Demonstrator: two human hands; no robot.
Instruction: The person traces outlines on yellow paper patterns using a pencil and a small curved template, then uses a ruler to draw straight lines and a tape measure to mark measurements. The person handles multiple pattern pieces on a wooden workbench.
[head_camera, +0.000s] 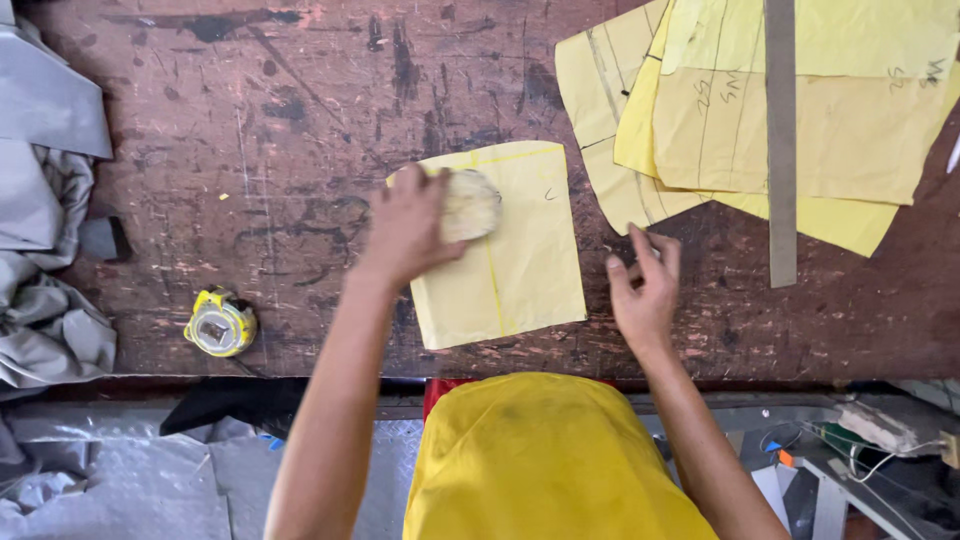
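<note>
Left hand: the left hand is curled over a pale round brush, pressing it onto a yellow paper piece.
Right hand: the right hand hovers just right of that piece, fingers bent, thumb and forefinger pinched; what they pinch cannot be told.
Paper piece: flat on the worn brown table, near its front edge.
Far right: stacked yellow patterns under a long metal ruler.
Left: a yellow tape measure, grey cloth.
</note>
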